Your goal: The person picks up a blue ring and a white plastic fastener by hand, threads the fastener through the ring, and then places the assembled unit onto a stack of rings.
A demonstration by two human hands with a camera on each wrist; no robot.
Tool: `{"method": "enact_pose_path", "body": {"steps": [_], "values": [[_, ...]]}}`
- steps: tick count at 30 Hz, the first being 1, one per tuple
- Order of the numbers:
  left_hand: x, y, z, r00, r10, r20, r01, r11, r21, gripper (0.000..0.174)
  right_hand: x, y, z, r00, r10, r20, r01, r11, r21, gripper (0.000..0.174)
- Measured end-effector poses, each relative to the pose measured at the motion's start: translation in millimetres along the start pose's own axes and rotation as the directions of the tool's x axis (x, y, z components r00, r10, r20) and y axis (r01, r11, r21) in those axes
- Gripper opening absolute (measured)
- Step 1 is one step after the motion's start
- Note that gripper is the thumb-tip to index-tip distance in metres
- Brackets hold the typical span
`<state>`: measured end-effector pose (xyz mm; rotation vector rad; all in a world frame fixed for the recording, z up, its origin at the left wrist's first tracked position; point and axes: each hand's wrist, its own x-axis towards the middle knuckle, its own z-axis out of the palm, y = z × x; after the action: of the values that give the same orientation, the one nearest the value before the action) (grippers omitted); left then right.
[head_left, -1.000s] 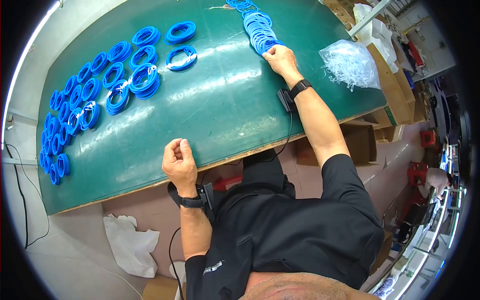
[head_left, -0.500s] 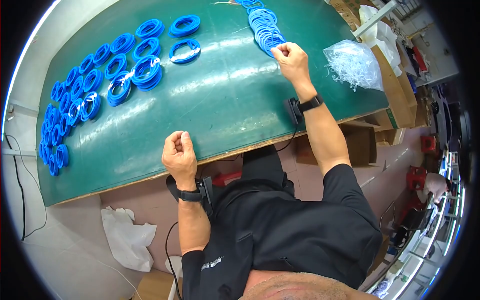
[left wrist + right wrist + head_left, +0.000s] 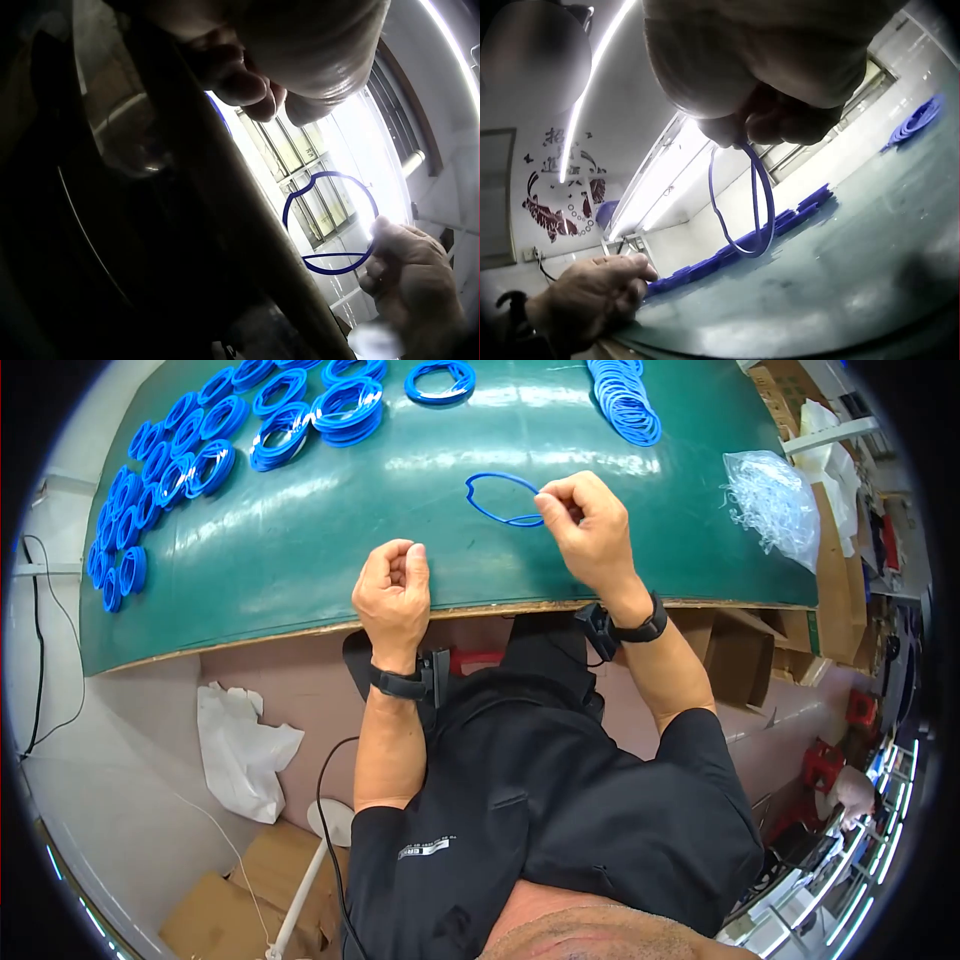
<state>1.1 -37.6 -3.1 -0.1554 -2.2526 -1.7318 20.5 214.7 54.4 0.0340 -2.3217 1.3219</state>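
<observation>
My right hand (image 3: 598, 535) pinches a thin blue cord loop (image 3: 500, 475) between thumb and fingertips, above the green table (image 3: 450, 555). The loop is roughly round, with a small kink on the side away from the fingers and a strand crossing it, plain in the left wrist view (image 3: 336, 271). To its left, over the table's near edge, is my left hand (image 3: 393, 595), fingers loosely curled and nothing visible in them. A fanned row of similar blue loops (image 3: 628, 405) lies farther back, beyond the right hand.
Many coiled blue bundles (image 3: 350, 415) stand in rows at the back left, some with white ties. On the right sits a clear plastic bag (image 3: 770, 505) of whitish strips, beside cardboard (image 3: 835, 570). The table's wooden edge (image 3: 260, 632) runs before my body.
My right hand has come back from the fanned row toward my body, bringing one blue loop away with it. The left hand keeps its loosely curled pose, and the head view has shifted.
</observation>
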Motion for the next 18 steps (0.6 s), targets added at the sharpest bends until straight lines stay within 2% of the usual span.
{"method": "enact_pose_path", "body": {"steps": [1, 2, 5, 6, 9, 13, 18], "values": [[-0.3, 0.4, -0.1, 1.000, -0.006, 0.000, 0.006, 1.000, 0.007, 0.014, -4.6, -4.4, 3.7, 0.987, -0.159, -0.025, 0.155, 0.980, -0.127, 0.007], [-0.6, 1.0, -0.1, 1.000, -0.002, 0.006, 0.002, 1.000, 0.009, 0.014, -10.1, -6.9, 7.8, 0.988, -0.153, -0.021, 0.149, 0.981, -0.121, 0.007], [0.2, 1.6, -0.9, 1.000, 0.003, 0.014, -0.004, 1.000, 0.017, 0.015, -23.8, -12.0, 20.5, 0.913, -0.405, 0.051, 0.407, 0.890, -0.206, 0.016], [0.1, 1.3, -1.5, 1.000, 0.003, 0.015, -0.003, 1.000, 0.014, 0.015, -27.6, -13.6, 23.7, 0.914, -0.403, 0.054, 0.405, 0.892, -0.200, 0.016], [-0.3, 0.8, -3.2, 1.000, 0.003, 0.022, -0.003, 1.000, 0.013, 0.016, -38.6, -17.6, 32.3, 0.868, -0.461, 0.186, 0.495, 0.835, -0.240, 0.020], [-0.1, 1.4, -2.5, 0.999, 0.012, 0.034, -0.012, 1.000, -0.010, 0.017, -49.2, -17.6, 43.2, 0.849, -0.453, 0.273, 0.512, 0.833, -0.210, 0.022], [0.7, 2.7, -2.1, 0.999, 0.010, 0.041, -0.010, 1.000, 0.000, 0.016, -56.8, -13.2, 56.1, 0.855, -0.420, 0.305, 0.492, 0.842, -0.220, 0.021]]}}
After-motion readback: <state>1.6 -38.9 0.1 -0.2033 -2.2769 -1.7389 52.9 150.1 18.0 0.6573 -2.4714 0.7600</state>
